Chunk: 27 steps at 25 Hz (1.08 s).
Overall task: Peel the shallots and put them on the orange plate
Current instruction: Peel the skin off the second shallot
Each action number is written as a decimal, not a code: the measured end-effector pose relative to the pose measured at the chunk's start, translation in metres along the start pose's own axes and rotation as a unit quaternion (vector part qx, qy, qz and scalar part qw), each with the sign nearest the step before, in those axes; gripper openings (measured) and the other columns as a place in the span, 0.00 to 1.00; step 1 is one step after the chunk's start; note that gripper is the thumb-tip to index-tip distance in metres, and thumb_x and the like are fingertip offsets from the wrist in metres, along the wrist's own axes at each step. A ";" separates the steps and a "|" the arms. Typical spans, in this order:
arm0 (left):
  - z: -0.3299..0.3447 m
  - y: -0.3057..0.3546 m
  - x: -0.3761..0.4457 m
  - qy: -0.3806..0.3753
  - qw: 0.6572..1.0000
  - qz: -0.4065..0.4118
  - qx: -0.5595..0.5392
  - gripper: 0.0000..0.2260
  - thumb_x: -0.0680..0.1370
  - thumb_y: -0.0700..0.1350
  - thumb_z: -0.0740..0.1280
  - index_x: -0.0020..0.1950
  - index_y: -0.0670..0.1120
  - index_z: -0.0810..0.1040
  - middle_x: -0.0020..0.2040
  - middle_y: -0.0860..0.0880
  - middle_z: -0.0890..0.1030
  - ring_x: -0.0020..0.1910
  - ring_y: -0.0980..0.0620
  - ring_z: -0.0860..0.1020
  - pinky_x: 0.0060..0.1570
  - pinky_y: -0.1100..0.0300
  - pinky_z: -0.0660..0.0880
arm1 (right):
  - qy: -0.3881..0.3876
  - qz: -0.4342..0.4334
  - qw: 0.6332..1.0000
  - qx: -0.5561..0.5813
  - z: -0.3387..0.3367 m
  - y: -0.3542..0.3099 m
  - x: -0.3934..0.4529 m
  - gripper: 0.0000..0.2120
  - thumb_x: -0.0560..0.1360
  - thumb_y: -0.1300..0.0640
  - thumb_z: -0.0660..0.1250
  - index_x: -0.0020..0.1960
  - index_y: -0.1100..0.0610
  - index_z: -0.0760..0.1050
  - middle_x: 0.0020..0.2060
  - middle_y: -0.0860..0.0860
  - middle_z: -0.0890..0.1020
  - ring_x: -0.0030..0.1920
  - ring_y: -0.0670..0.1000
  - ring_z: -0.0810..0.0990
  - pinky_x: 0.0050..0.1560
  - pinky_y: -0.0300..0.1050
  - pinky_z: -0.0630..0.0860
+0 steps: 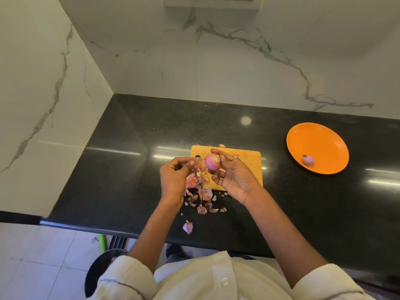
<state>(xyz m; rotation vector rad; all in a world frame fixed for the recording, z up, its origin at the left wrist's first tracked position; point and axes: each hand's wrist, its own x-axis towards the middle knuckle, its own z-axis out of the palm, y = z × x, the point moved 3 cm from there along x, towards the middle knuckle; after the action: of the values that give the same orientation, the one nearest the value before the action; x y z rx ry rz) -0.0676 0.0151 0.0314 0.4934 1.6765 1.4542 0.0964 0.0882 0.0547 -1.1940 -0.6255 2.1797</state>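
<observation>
Right hand (232, 176) holding shallot (213, 162) over board (249, 161), thumb below, fingertips curling over top end. Left hand (175, 176) pinching strip of skin (198, 163) just beside shallot, fingers curled on it. Shallot looking small, light, firm; bared flesh glossy, likely slippery, so gripping at ends seeming safest. Skin papery, brittle, probably tearing in bits. Peels (203, 195) lying under both hands. One peeled shallot (308, 160) sitting on plate (324, 137), well off to right.
</observation>
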 end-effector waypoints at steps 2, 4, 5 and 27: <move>-0.007 -0.001 0.000 0.014 0.999 0.011 0.037 0.05 0.81 0.36 0.74 0.51 0.44 0.88 0.46 0.47 0.89 0.49 0.48 0.89 0.54 0.47 0.86 | 0.013 0.002 1.000 -0.010 0.001 0.005 0.000 0.14 0.86 0.59 0.62 0.69 0.57 0.81 0.63 0.60 0.83 0.49 0.54 0.83 0.39 0.43 0.81; -0.011 -0.003 0.000 0.044 0.998 0.008 0.050 0.06 0.81 0.35 0.73 0.50 0.45 0.88 0.44 0.49 0.89 0.48 0.51 0.88 0.53 0.48 0.86 | 0.020 0.011 1.000 0.012 0.000 0.012 0.001 0.15 0.86 0.58 0.62 0.69 0.58 0.80 0.63 0.60 0.83 0.46 0.53 0.82 0.36 0.42 0.80; -0.014 -0.004 0.001 0.067 0.997 0.002 0.049 0.07 0.81 0.35 0.73 0.49 0.46 0.88 0.44 0.49 0.89 0.47 0.51 0.88 0.53 0.48 0.86 | 0.019 0.017 0.999 0.039 0.000 0.015 0.002 0.15 0.86 0.58 0.61 0.69 0.58 0.80 0.64 0.61 0.83 0.46 0.53 0.81 0.35 0.42 0.80; 0.038 0.035 -0.002 -0.149 0.970 0.119 0.150 0.04 0.83 0.38 0.70 0.51 0.42 0.85 0.46 0.44 0.86 0.45 0.47 0.83 0.48 0.50 0.81 | 0.039 -0.090 0.990 -0.104 0.003 0.008 -0.011 0.21 0.85 0.40 0.60 0.63 0.57 0.78 0.47 0.56 0.83 0.42 0.50 0.80 0.41 0.45 0.77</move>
<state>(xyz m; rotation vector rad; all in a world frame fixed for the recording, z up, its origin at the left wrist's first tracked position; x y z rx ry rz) -0.0437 0.0454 0.0662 1.0584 1.6377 1.2189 0.0966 0.0743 0.0575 -1.2701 -0.9079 1.9450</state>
